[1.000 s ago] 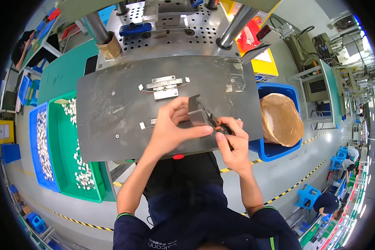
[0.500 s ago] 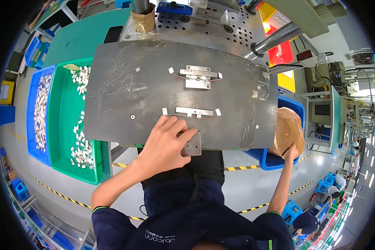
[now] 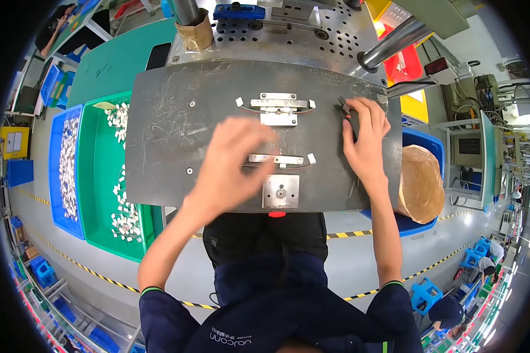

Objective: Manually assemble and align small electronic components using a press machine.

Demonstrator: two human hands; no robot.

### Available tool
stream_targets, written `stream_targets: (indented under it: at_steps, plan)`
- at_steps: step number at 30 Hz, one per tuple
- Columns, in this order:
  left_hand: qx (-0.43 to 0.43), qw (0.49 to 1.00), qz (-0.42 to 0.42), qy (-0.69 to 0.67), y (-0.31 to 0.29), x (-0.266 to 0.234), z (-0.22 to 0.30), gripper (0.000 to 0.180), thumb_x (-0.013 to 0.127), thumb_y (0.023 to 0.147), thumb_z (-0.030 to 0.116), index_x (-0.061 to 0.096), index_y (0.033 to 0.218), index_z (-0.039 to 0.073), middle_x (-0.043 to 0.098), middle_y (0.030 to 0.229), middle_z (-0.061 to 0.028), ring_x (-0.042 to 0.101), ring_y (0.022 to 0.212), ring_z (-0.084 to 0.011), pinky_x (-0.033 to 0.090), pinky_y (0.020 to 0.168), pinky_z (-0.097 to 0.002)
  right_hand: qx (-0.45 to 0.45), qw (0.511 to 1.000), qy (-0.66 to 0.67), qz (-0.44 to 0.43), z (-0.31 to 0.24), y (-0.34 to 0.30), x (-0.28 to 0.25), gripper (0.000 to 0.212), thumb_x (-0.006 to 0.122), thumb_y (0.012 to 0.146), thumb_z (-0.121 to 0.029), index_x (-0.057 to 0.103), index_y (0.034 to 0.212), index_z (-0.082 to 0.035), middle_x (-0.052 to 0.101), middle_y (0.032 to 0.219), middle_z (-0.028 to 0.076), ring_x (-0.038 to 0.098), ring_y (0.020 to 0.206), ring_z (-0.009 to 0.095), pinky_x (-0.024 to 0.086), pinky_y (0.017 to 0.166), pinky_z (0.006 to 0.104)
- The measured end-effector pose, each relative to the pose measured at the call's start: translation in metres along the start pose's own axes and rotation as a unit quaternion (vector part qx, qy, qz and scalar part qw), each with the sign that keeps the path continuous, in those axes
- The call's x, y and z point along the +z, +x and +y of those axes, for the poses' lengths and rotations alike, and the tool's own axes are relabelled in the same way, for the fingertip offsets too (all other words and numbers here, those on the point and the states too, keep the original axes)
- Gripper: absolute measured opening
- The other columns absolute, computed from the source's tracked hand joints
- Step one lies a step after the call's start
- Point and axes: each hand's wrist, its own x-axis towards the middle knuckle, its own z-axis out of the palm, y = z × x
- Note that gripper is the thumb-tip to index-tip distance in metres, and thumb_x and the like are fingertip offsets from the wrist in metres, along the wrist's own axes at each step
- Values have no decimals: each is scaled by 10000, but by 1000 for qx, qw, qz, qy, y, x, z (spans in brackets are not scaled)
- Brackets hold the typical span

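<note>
Blurred by motion, my left hand (image 3: 232,162) hovers by the left end of a narrow metal bar (image 3: 285,159) with a thin wire and a small white connector (image 3: 311,159). Its fingertips are smeared, so I cannot tell what they hold. At the right side of the dark metal plate (image 3: 176,132), my right hand (image 3: 366,135) is closed around small pliers (image 3: 348,116) with dark jaws and an orange mark. Between the hands, a metal fixture (image 3: 278,119) carries a similar bar with a wire and white connectors at both ends. A square metal block (image 3: 281,192) sits at the near edge.
A green bin (image 3: 103,223) and a blue bin (image 3: 54,176) with many small white connectors stand at left. At right is a blue bin (image 3: 436,150) lined with a brown paper bag (image 3: 421,182). Behind the plate are a perforated metal base (image 3: 229,44) and a steel post (image 3: 394,47).
My right hand has moved from the brown paper bag onto the plate and now grips the pliers. My left hand has come off the square block and moved up toward the near bar.
</note>
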Motion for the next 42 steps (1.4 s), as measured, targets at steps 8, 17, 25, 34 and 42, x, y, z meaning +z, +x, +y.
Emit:
stream_targets:
  at_steps: [8,17,25,34,42]
  plan:
    - [-87,971,-69,-211,54,6,-75,439,619,822,-61,700,1249,1,698,1266,-124,656,1204,-277,494,1063,-358,-9,932,328,-153,-39,53,49,315,661,900,-21,733,1205,-47,719,1276,116,666,1217,290,449,1100,407]
    - [-52,981,-31,-182,56,9,-70,362,640,803,-36,741,1143,33,728,1187,-116,658,1187,-309,491,1062,-415,7,905,390,-169,-31,49,50,317,665,874,-5,768,1169,-57,751,1257,95,695,1183,278,450,1103,400]
    - [-61,993,-49,-93,72,-2,-60,125,771,829,58,773,930,-16,765,1008,-132,738,933,-321,577,834,-395,49,912,352,-204,-43,70,36,149,783,864,-6,756,1010,7,772,1172,113,691,1051,202,545,881,330]
    - [15,999,-32,-20,65,1,-59,150,793,859,88,765,949,-28,754,1016,-151,704,923,-358,567,806,-423,-44,950,279,-137,-49,61,44,156,781,884,-96,712,1006,-27,748,1107,114,680,946,327,479,957,412]
    - [-14,991,-127,26,-20,-28,27,321,822,812,94,697,1099,26,695,1119,-141,663,1075,-357,556,926,-439,-87,934,289,-192,-79,-25,-28,394,863,823,-186,701,1165,-75,651,1243,105,609,1139,327,446,981,466]
